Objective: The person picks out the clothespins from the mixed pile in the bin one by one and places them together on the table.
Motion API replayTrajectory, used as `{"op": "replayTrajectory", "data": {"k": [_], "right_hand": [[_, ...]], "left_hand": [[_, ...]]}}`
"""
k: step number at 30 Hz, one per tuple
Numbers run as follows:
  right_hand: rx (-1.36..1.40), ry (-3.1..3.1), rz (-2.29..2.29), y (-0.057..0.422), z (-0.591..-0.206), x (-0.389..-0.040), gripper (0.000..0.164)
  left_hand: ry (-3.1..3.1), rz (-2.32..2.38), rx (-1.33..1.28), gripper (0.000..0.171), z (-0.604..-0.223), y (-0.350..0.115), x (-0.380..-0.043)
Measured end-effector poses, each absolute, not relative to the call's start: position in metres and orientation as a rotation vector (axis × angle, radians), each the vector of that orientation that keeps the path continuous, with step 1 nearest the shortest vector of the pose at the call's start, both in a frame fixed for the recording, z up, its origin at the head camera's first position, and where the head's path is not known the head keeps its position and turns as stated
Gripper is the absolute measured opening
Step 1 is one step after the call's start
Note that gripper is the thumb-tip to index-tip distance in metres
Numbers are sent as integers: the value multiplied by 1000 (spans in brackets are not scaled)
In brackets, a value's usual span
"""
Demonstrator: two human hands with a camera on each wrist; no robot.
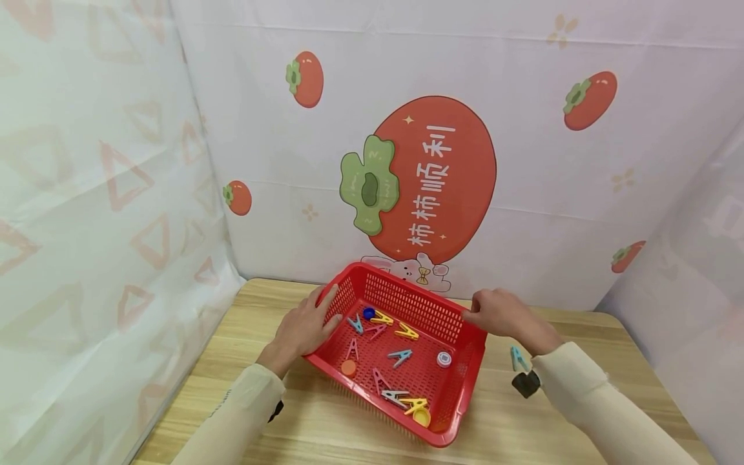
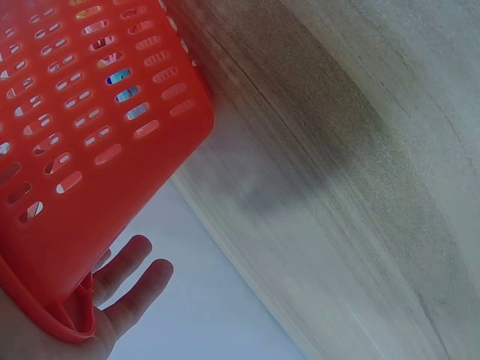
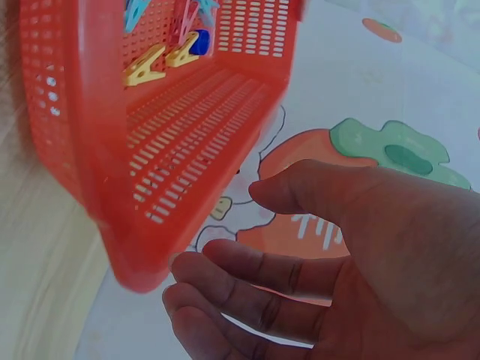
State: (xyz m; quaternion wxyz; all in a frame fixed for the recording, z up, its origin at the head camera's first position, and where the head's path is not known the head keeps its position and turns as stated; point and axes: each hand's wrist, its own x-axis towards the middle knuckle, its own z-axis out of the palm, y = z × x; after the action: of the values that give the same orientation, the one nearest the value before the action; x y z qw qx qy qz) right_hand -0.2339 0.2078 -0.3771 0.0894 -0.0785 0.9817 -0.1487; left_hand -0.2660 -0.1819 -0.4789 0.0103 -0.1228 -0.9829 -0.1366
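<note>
Cream sleeves (image 1: 239,403) are flanking the red basket (image 1: 407,303) of clothes pegs (image 1: 413,334) at the wooden table (image 1: 502,423). Left hand (image 1: 303,326) is gripping its rim between thumb and fingers; right hand (image 1: 504,314) is hovering at the opposite corner, thumb and fingers apart.

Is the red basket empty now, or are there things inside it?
Not empty: the red basket has clothespins and bottle caps lying on its floor, with bare floor between them.
</note>
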Motion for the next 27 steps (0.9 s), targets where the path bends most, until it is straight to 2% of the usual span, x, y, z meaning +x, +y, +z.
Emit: {"op": "replayTrajectory", "data": {"k": [15, 27], "right_hand": [[-299, 2898, -515, 175, -373, -242, 22], [-278, 2835, -616, 154, -379, -249, 32]], "left_hand": [[-3077, -429, -364, 82, -480, -181, -266], [-3084, -420, -363, 83, -478, -180, -266]]}}
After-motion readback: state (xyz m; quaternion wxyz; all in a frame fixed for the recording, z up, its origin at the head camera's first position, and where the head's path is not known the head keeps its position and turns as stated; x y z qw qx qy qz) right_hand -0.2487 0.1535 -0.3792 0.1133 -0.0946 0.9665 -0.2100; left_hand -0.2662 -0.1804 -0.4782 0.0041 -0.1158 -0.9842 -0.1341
